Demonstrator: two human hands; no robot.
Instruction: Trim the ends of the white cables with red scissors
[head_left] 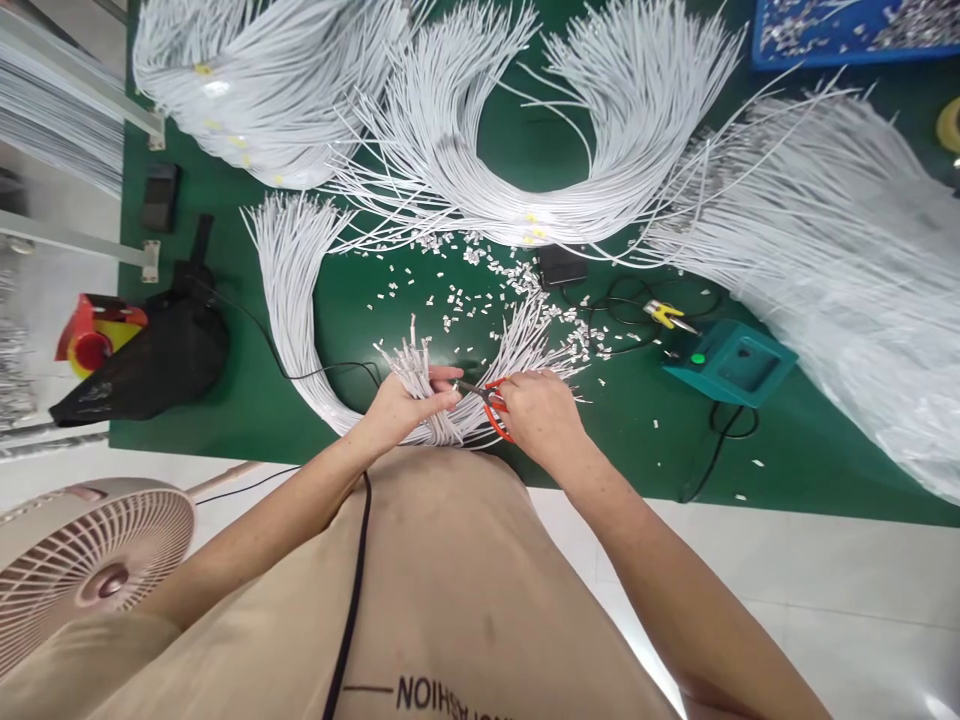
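Observation:
My left hand (391, 408) is closed round a bunch of white wires (412, 362), whose ends stick up past the fingers. Its thumb and forefinger reach toward the right, with a small pale piece at their tips that is too small to make out. Red-handled scissors (491, 396) are gripped in my right hand (544, 415), their blades pointing left at those fingertips. Behind the scissors, more white wire ends (529, 335) fan out over the green table (360, 340). A curved wire bundle (285, 290) runs along the left and passes below my left hand.
Small white offcuts (465, 300) lie scattered beyond my hands. Large wire bundles (525, 205) fill the back, with a plastic-covered one (847, 250) at right. A teal device (731, 360), a black bag (165, 340), a blue tray (840, 60) and a fan (105, 560) stand around.

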